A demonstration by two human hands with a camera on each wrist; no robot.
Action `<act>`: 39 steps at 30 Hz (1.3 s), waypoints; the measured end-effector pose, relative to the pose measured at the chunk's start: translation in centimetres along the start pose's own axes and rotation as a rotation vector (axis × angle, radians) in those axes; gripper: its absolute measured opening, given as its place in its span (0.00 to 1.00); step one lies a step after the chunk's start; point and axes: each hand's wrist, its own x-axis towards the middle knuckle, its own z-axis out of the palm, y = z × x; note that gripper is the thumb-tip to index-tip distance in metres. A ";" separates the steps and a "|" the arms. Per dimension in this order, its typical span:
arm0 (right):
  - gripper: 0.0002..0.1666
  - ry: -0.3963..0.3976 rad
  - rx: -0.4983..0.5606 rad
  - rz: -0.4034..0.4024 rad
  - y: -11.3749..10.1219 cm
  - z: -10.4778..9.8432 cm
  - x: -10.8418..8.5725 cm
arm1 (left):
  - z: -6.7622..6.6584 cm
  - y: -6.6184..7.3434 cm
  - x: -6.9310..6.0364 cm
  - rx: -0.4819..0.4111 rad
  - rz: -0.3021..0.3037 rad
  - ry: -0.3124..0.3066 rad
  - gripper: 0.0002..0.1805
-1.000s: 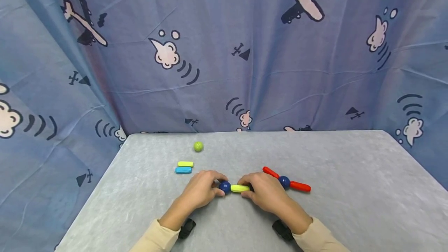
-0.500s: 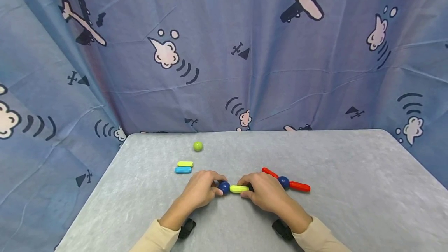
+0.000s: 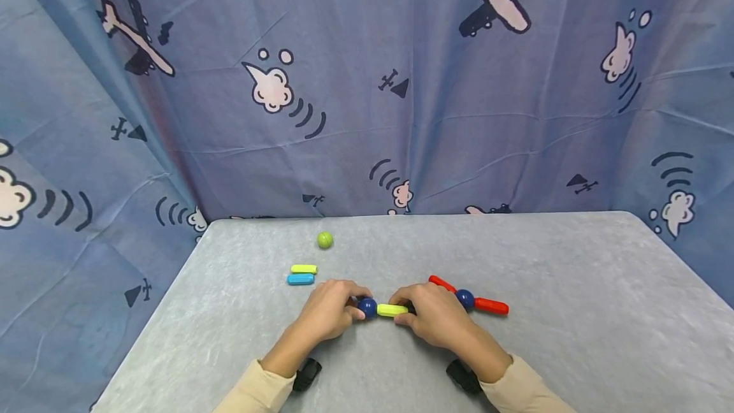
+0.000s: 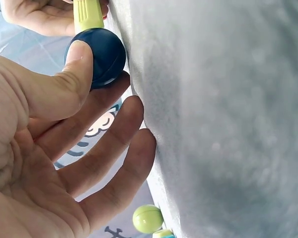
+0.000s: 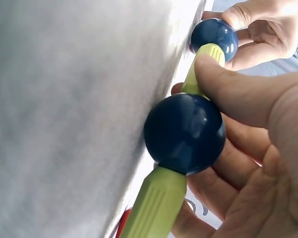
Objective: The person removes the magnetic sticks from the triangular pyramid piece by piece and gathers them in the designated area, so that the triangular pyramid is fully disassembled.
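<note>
My left hand (image 3: 329,311) pinches a dark blue ball (image 4: 107,57) between thumb and forefinger, its other fingers loosely bent. From that ball a yellow-green ridged stick (image 3: 392,310) runs to the right, and my right hand (image 3: 436,312) pinches this stick with the thumb on it. In the right wrist view, a second dark blue ball (image 5: 185,134) joins the stick's other end, and another yellow-green stick (image 5: 156,206) continues from it. The right hand mostly hides that second ball and stick in the head view. The joined pieces lie low, close to the tabletop.
Right of the right hand lies a blue ball (image 3: 465,299) with two red sticks (image 3: 491,306) attached. At the left are a yellow-green stick (image 3: 304,269), a light blue stick (image 3: 301,279) and, farther back, a green ball (image 3: 325,239). A curtain (image 3: 355,120) hangs behind the grey table (image 3: 545,260).
</note>
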 end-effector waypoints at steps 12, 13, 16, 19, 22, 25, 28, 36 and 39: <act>0.10 0.001 -0.002 0.010 -0.1 0.1 0.0 | 0.0 0.1 0.0 -0.015 -0.032 -0.039 0.16; 0.10 0.001 -0.002 0.013 -0.1 0.1 0.0 | 0.0 0.2 0.0 -0.020 -0.040 -0.047 0.17; 0.10 0.004 -0.008 0.014 -0.2 0.2 0.1 | -0.1 0.3 0.0 -0.023 -0.051 -0.054 0.21; 0.10 0.007 -0.008 0.009 -0.2 0.2 0.1 | 0.0 0.3 0.0 -0.025 -0.051 -0.038 0.23; 0.09 0.008 -0.005 0.005 -0.1 0.2 0.1 | 0.1 0.3 0.0 -0.031 -0.037 -0.010 0.21; 0.09 0.006 0.000 0.002 -0.1 0.2 0.0 | 0.2 0.3 0.0 -0.037 -0.019 0.007 0.19; 0.08 0.007 0.004 -0.001 -0.1 0.2 0.0 | 0.2 0.3 0.0 -0.037 -0.004 0.006 0.18; 0.09 0.002 0.015 0.006 -0.1 0.1 0.0 | 0.1 0.3 0.1 -0.045 -0.026 0.000 0.17; 0.09 -0.008 0.020 0.017 -0.1 0.1 -0.1 | 0.0 0.2 0.0 -0.052 -0.037 0.001 0.17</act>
